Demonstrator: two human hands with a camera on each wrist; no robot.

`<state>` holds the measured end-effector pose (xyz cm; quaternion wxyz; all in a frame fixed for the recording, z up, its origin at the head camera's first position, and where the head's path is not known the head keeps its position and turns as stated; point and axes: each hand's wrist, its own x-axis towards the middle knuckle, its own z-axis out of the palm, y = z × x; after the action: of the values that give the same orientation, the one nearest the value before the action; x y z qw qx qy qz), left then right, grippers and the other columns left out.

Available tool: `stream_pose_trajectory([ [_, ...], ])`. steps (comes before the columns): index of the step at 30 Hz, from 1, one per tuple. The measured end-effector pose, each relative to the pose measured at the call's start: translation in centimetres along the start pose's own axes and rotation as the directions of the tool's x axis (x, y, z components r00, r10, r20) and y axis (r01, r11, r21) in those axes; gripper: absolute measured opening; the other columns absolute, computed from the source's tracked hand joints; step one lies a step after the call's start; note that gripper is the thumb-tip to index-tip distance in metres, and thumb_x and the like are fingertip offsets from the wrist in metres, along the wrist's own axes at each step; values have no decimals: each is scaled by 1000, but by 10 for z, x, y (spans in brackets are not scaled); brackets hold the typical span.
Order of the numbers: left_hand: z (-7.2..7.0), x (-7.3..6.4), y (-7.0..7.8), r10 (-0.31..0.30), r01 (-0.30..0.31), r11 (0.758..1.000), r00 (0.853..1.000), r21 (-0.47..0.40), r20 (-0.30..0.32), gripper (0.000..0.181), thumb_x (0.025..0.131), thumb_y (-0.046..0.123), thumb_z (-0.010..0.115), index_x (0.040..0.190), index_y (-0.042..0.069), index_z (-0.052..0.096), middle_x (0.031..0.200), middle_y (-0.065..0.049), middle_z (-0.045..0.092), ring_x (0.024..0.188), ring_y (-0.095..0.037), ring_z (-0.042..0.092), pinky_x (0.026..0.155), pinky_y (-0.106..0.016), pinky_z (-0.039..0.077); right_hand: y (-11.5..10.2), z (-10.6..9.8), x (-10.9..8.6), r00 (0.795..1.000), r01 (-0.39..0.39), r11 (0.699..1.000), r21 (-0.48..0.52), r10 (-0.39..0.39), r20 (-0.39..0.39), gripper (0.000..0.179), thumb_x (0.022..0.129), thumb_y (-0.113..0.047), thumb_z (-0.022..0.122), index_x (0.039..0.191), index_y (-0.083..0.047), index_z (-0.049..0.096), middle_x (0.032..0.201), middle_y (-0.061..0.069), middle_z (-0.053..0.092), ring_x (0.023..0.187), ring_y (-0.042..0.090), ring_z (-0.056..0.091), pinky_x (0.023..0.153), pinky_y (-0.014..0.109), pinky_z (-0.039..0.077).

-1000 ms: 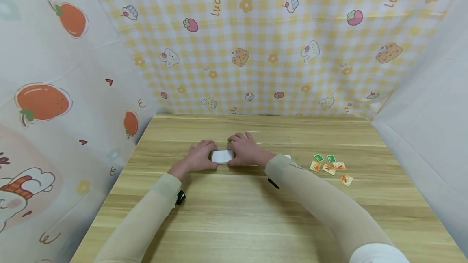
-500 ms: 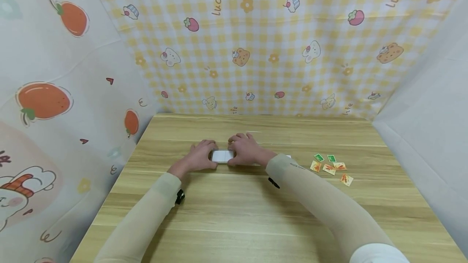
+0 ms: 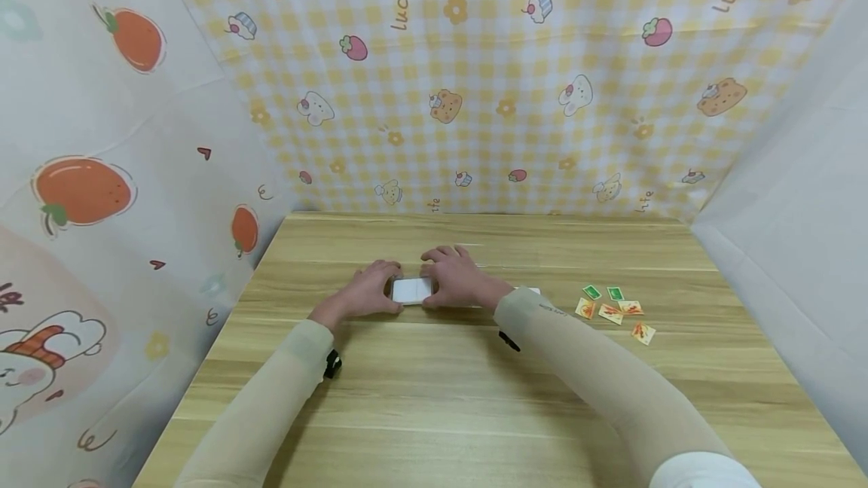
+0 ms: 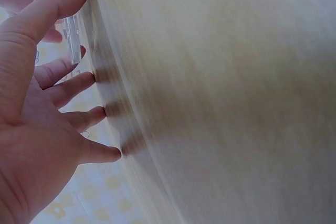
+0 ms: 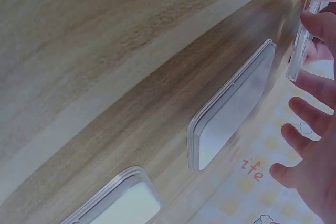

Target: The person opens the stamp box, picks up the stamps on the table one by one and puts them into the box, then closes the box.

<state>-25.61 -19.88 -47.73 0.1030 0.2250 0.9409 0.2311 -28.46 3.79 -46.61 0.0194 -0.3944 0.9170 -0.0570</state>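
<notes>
A white rectangular case with clear edges [image 3: 412, 291] lies flat on the wooden table between the two hands. My left hand [image 3: 371, 291] holds its left end, thumb at the near side and index finger at the far side. My right hand [image 3: 456, 279] grips the right end in the same way. In the left wrist view, the left hand's other fingers [image 4: 79, 120] spread with tips at the tabletop. A second clear-edged case [image 5: 236, 111] and a third case [image 5: 126, 205] lie along the table in the right wrist view; in the head view the right arm mostly hides them.
Several small orange picture cards [image 3: 610, 314] and two green cards [image 3: 591, 293] lie on the right of the wooden table [image 3: 434, 413]. A yellow checked curtain [image 3: 502, 66] hangs behind the far edge, and a printed white cloth [image 3: 169, 119] on the left.
</notes>
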Motion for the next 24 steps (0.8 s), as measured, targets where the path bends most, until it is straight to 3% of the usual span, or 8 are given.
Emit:
stream_pose_trajectory([
  [9, 3, 3, -4, 18, -19, 1000, 999, -15, -31, 58, 76, 32, 87, 126, 15, 64, 145, -5, 52, 117, -23, 50, 100, -59, 31, -2, -1, 2, 998, 46, 999, -29, -47, -29, 57, 80, -57, 79, 121, -19, 71, 148, 3, 49, 137, 30, 38, 110, 66, 25],
  [16, 5, 1, -3, 26, -26, 1000, 999, 1, -28, 60, 76, 33, 86, 130, 17, 63, 145, -3, 52, 119, -25, 50, 102, -61, 29, -2, -1, 0, 999, 40, 999, -33, -40, -29, 58, 80, -59, 77, 122, -19, 72, 145, 2, 52, 135, 31, 41, 109, 66, 26],
  [24, 4, 0, 0, 0, 0, 1000, 999, -10, -35, 72, 76, 31, 87, 139, 11, 57, 137, -6, 55, 112, -24, 52, 105, -68, 24, 0, -5, -2, 999, 14, 1000, 1, -14, -32, 57, 80, -60, 75, 121, -19, 74, 146, 3, 52, 136, 33, 41, 109, 66, 27],
])
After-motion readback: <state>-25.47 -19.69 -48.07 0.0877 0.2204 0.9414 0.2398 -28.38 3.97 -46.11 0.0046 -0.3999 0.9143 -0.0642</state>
